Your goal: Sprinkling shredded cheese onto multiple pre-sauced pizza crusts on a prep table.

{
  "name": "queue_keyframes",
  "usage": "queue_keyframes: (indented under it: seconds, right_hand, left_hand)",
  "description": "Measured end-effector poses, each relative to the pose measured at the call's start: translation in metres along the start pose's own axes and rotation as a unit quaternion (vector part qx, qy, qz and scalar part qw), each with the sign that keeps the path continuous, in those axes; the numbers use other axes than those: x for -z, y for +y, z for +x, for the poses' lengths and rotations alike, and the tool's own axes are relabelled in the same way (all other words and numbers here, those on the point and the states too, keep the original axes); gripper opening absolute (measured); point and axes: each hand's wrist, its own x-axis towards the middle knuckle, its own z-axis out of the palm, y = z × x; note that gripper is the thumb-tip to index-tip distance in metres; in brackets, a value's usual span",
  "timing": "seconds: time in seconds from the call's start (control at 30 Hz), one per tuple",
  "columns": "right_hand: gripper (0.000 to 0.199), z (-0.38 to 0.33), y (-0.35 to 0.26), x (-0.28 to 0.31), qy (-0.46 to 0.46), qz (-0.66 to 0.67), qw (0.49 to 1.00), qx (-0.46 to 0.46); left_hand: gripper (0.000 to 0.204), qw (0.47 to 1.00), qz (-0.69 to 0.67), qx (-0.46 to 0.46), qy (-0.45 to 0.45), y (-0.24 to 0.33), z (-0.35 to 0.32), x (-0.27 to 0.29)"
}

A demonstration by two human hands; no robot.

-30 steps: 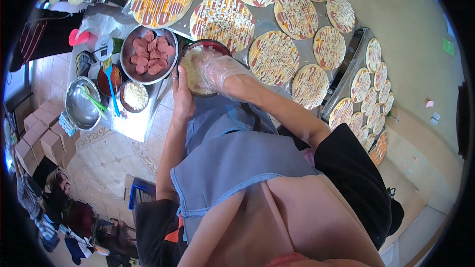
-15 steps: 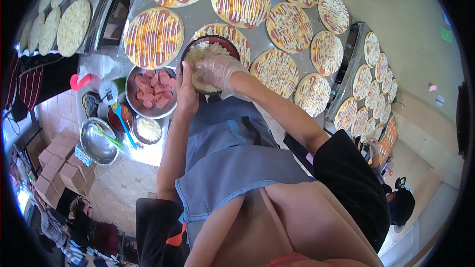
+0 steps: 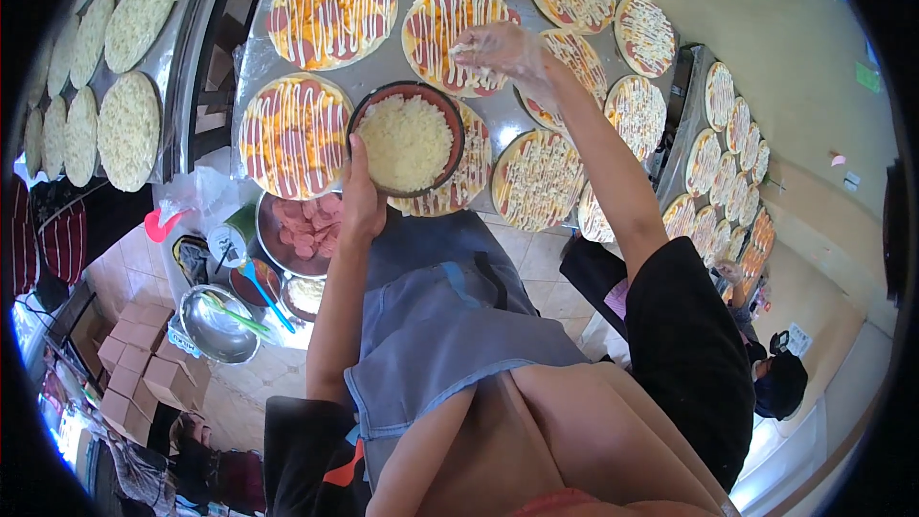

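Note:
My left hand (image 3: 362, 196) is closed around the near-left side of a dark-rimmed bowl (image 3: 457, 146). Grated white cheese (image 3: 407, 146) fills much of the bowl. Out past the bowl, my right hand (image 3: 507, 53) wears a clear plastic glove, its fingers pinched together around some of the cheese. It hovers over a round pizza (image 3: 436, 24) with orange shreds, pink slices and white sauce stripes. Another striped pizza (image 3: 295, 139) lies left of the bowl, and a third (image 3: 471, 168) is partly hidden beneath it.
Several pizzas cover the metal table (image 3: 498, 120); those on the right carry cheese. At left, plain crusts (image 3: 129, 129) sit on another table. Nearby are a bowl of pink meat slices (image 3: 306, 225), a metal bowl (image 3: 225, 330) and a blue spatula (image 3: 268, 297). Cardboard boxes (image 3: 144, 364) stand below.
My right hand has come out of the bowl with cheese and moved up and right over a pizza. My left hand still holds the bowl, while the view has shifted somewhat.

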Motion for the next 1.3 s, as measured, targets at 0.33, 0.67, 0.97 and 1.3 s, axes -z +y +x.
queue_keyframes:
  seconds: [0.33,0.67,0.97,1.3]
  right_hand:
    - [0.023,0.061,0.033,0.054,0.158,-0.419,0.893,0.053]
    - [0.028,0.069,0.042,0.042,0.219,-0.413,0.874,0.131]
    - [0.025,0.089,0.025,0.052,0.222,-0.51,0.821,0.129]
    - [0.022,0.074,-0.018,-0.013,0.104,-0.634,0.765,0.028]
  left_hand:
    - [0.059,0.999,-0.016,0.01,0.047,0.012,-0.023,0.021]
    - [0.055,0.998,-0.024,0.033,0.043,0.021,-0.024,0.023]
    - [0.054,0.998,-0.019,0.024,0.046,0.02,-0.024,0.022]
    - [0.054,0.998,-0.027,0.031,0.041,0.018,-0.028,0.034]
